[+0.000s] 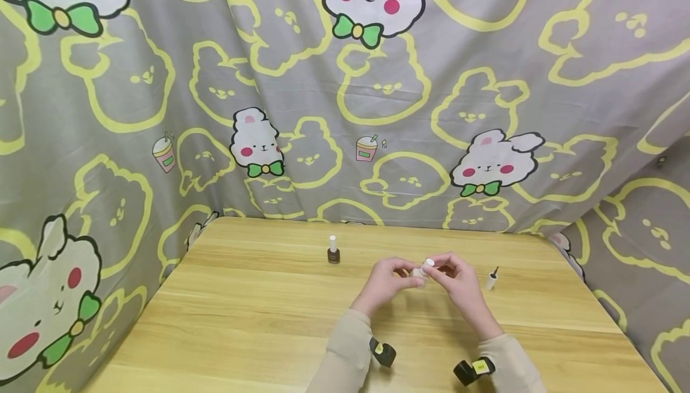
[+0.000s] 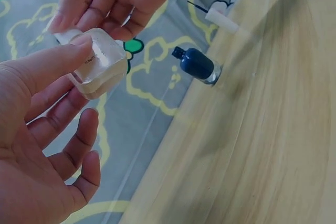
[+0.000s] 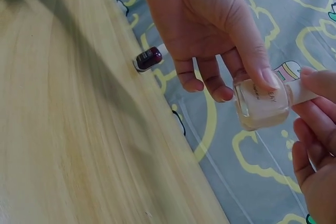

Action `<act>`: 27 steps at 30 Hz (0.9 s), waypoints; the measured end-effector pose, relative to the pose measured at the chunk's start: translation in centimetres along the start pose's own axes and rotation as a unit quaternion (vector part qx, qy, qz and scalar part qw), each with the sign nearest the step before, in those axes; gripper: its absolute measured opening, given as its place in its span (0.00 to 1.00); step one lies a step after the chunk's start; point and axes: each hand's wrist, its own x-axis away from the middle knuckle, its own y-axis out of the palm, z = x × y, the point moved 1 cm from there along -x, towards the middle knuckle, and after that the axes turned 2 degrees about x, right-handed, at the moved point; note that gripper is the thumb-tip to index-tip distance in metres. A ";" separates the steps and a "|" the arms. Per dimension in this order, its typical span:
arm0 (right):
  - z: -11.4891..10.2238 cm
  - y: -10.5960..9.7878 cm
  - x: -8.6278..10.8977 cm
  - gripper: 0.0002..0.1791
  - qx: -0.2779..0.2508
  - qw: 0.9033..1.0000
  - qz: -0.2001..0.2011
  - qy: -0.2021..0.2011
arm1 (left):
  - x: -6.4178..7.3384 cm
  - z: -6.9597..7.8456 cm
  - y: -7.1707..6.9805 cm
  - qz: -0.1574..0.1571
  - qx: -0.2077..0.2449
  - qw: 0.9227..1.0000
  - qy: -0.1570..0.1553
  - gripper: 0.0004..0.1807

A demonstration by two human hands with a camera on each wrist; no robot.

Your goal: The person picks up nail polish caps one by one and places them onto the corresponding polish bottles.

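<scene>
A bottle of pale nail polish [image 2: 100, 69] is held above the table between both hands. My left hand [image 1: 381, 282] pinches its glass body between thumb and fingers. On its white cap [image 1: 429, 262] are the thumb and fingers of my right hand [image 1: 459, 278], and the cap sits on the bottle's neck. An uncapped bottle of dark blue nail polish [image 2: 197, 64] stands on the table; my right hand hides it in the head view. To its right, a white brush cap [image 1: 491, 280] stands upright, its dark brush pointing up.
A capped bottle of dark red nail polish [image 1: 333, 255] stands at the table's back, left of my hands. The wooden table [image 1: 242, 309] meets a grey curtain [image 1: 318, 93] with rabbit prints behind and at both sides. Black camera mounts sit on both wrists.
</scene>
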 end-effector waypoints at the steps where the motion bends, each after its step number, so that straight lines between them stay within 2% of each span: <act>1: 0.0 0.0 0.0 0.11 0.001 1.000 0.005 0.002 | 0.0 0.0 0.1 0.002 -0.003 1.000 0.002 0.13; 12: 0.0 0.4 0.1 0.13 0.011 0.997 0.064 0.032 | 0.0 0.5 1.1 0.046 -0.021 0.999 0.012 0.12; 16: -0.2 0.4 0.1 0.14 0.015 0.996 0.073 0.042 | 0.0 0.6 1.3 0.053 -0.024 0.998 0.009 0.11; 21: -0.2 0.1 0.0 0.14 0.018 0.998 0.051 0.036 | -0.1 0.4 1.2 0.040 -0.017 0.999 0.007 0.13; 27: -0.1 -0.5 -0.2 0.16 0.016 1.000 0.007 0.010 | 0.0 0.3 0.6 0.000 -0.011 1.000 0.008 0.16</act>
